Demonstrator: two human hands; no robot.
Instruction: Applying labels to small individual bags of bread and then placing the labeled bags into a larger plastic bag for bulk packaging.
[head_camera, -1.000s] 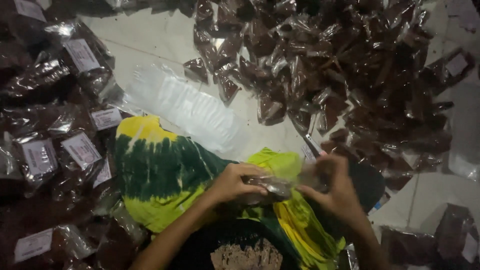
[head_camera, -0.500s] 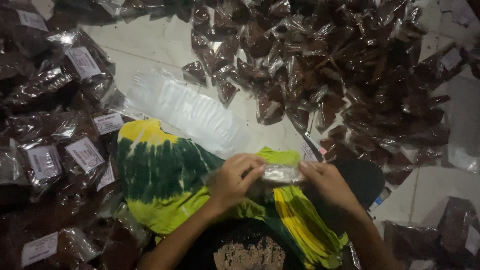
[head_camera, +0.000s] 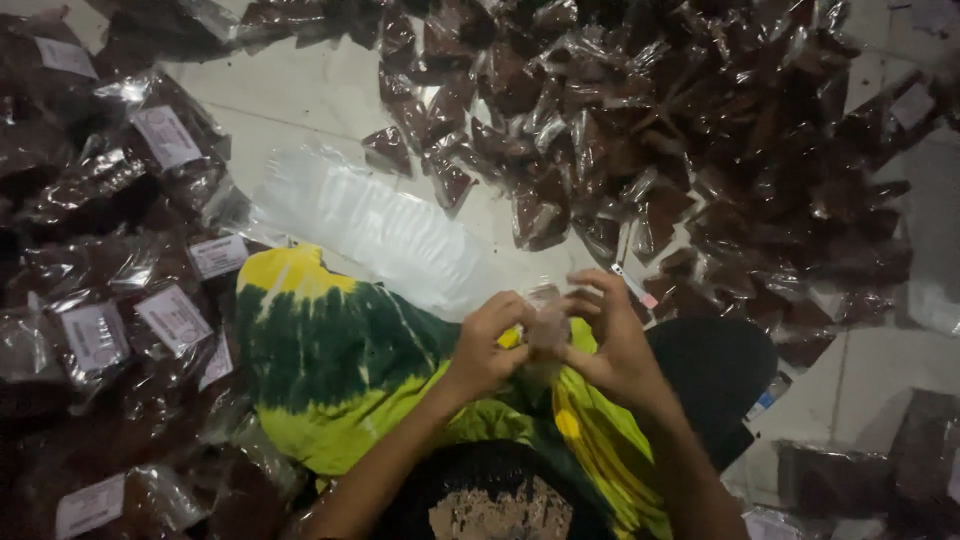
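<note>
Both my hands meet over my lap, above the green and yellow tie-dye cloth (head_camera: 330, 350). My left hand (head_camera: 488, 345) and my right hand (head_camera: 612, 340) pinch a small clear plastic packet (head_camera: 547, 325) between their fingertips. The packet is upright and looks thin; its contents are too blurred to make out. A stack of empty clear plastic bags (head_camera: 370, 225) lies on the pale floor just beyond my left hand.
A big heap of small brown filled packets (head_camera: 680, 130) covers the floor ahead and to the right. Labelled brown packets (head_camera: 130, 300) pile up at the left. A dark round container (head_camera: 500, 505) sits in my lap below the hands. More packets (head_camera: 850, 470) lie at lower right.
The packet was held flat and wide between my hands; now my hands have closed in together and the packet stands upright between my fingertips.
</note>
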